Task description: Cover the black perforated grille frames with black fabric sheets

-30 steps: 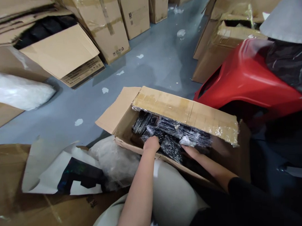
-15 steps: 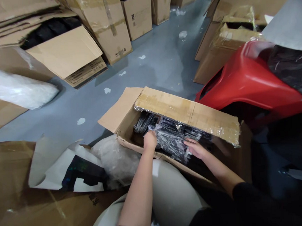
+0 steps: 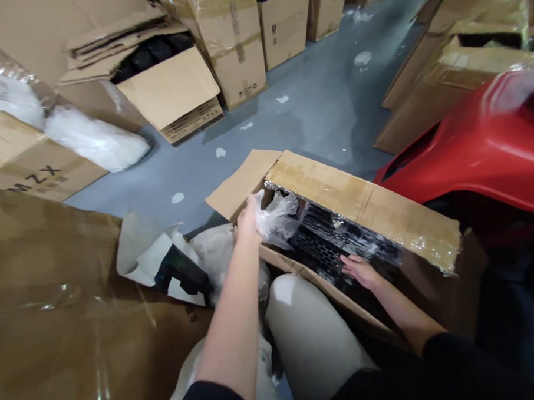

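My left hand point(image 3: 248, 221) is shut on a bunched sheet of clear plastic wrap point(image 3: 277, 220), lifting it at the left end of an open cardboard box point(image 3: 364, 198). Dark perforated items point(image 3: 322, 245) lie packed inside the box, with shiny film still over part of them. My right hand point(image 3: 361, 271) rests with its fingers apart on these items near the box's front edge. A taped cardboard flap point(image 3: 359, 199) stands along the far side. The box's lower part is hidden behind my knee.
My beige-clothed knee point(image 3: 310, 322) sits against the box's near side. A red plastic stool point(image 3: 481, 149) stands to the right. White bagged packing point(image 3: 96, 136), crumpled paper point(image 3: 172, 269) and loose cardboard point(image 3: 54, 303) lie left. Cartons point(image 3: 238, 48) line the grey floor point(image 3: 308, 133) beyond.
My left hand has pulled the plastic wrap up and toward the left, baring more of the dark items. My right hand has moved nearer the front edge. The view has shifted right.
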`<state>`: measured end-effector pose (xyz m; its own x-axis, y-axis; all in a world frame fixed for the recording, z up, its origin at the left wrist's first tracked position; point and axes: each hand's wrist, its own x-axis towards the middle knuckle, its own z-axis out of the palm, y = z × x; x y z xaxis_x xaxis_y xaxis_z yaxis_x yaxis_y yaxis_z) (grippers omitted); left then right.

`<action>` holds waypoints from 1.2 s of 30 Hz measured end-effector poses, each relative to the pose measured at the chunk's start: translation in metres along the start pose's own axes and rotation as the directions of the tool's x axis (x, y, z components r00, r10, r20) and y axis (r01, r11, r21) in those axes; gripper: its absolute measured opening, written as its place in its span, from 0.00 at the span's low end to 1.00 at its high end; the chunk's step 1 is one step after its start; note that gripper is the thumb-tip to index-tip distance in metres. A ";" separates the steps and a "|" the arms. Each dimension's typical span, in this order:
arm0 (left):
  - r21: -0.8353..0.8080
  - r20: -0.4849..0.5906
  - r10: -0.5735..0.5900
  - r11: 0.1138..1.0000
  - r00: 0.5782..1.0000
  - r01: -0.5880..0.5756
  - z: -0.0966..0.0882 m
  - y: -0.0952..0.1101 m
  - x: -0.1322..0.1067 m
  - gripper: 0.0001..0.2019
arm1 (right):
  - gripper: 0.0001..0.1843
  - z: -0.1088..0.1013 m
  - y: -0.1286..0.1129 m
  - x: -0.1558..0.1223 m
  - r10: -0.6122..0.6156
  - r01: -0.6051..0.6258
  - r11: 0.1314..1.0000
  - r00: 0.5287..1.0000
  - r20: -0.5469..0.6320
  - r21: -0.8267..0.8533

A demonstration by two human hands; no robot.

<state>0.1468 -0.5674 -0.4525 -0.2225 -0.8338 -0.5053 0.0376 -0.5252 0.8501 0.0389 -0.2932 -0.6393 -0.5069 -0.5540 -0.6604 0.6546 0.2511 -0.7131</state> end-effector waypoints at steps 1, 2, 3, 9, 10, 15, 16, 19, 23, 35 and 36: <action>0.060 0.096 0.037 0.997 0.995 -0.043 -0.007 0.017 -0.004 0.14 | 0.16 -0.001 0.002 0.003 -0.026 0.026 1.000 0.999 -0.024 -0.011; 0.143 0.176 0.080 0.984 0.981 -0.106 -0.016 0.032 -0.008 0.15 | 0.16 -0.001 0.003 0.007 -0.057 0.055 0.998 0.997 -0.044 -0.027; 0.235 0.215 0.129 0.955 0.968 -0.179 -0.025 0.046 -0.013 0.16 | 0.16 0.000 0.004 0.010 -0.091 0.088 0.995 0.994 -0.063 -0.057; 0.575 0.119 0.369 0.731 0.922 -0.367 -0.084 0.084 -0.044 0.08 | 0.10 0.004 -0.004 0.015 -0.326 0.116 0.556 0.941 -0.088 -0.823; 0.591 0.093 0.406 0.712 0.909 -0.378 -0.091 0.084 -0.048 0.08 | 0.11 0.006 -0.011 0.014 -0.372 0.084 0.404 0.925 -0.080 -0.911; 0.510 0.033 0.485 0.744 0.874 -0.432 -0.103 0.074 -0.071 0.10 | 0.16 0.064 -0.064 0.026 -0.514 0.178 0.003 0.844 0.151 -0.984; 0.488 0.034 0.478 0.759 0.878 -0.431 -0.101 0.073 -0.075 0.11 | 0.16 0.084 -0.074 0.036 -0.486 0.227 -0.027 0.848 0.211 -0.973; 0.530 0.036 0.483 0.733 0.875 -0.426 -0.091 0.068 -0.084 0.12 | 0.19 0.143 -0.091 0.070 -0.338 0.252 -0.124 0.899 0.279 -0.960; 0.724 0.221 0.527 0.475 0.821 -0.500 -0.090 0.060 -0.084 0.07 | 0.14 0.182 -0.086 0.100 -0.265 0.246 -0.128 0.925 0.272 -0.961; 0.842 0.512 -0.029 -0.179 0.858 -0.509 -0.007 -0.024 -0.039 0.13 | 0.17 0.114 -0.075 0.039 -0.557 0.602 -0.024 0.655 0.510 -0.798; 0.844 0.501 -0.058 -0.186 0.863 -0.502 0.000 -0.034 -0.035 0.12 | 0.17 0.114 -0.076 0.035 -0.593 0.634 -0.004 0.621 0.512 -0.773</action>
<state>0.1530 -0.5206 -0.4640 -0.6824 -0.6044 -0.4110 -0.7178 0.6602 0.2210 0.0354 -0.4219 -0.5814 -0.4161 -0.8995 0.1333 -0.7576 0.2618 -0.5979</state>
